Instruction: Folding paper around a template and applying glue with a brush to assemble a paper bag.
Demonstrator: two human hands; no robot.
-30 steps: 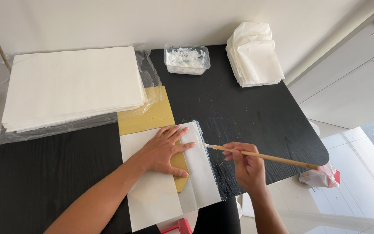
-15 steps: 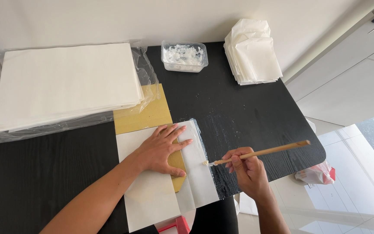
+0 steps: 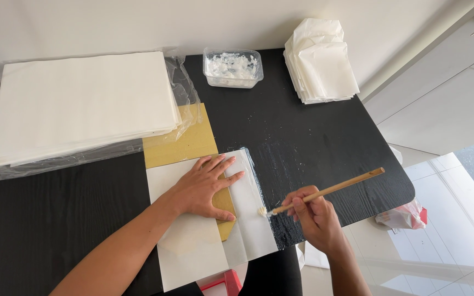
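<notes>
My left hand (image 3: 203,188) lies flat, fingers spread, on a white paper sheet (image 3: 185,249) folded over a yellow card (image 3: 181,143) on the black table (image 3: 325,137). My right hand (image 3: 314,215) grips a wooden-handled brush (image 3: 325,192). Its white bristle tip touches the right edge of the paper flap (image 3: 250,219). A streak of wet paste shines on the table just right of the flap.
A clear tub of white paste (image 3: 232,67) stands at the table's back edge. A pile of folded white sheets (image 3: 320,63) lies at the back right. A large stack of white paper (image 3: 83,104) on plastic wrap fills the back left. A red object (image 3: 227,283) shows below the near edge.
The brush has swung: its handle now points up to the right, and its tip has slid down along the flap's right edge. My left hand stays pressed on the paper.
</notes>
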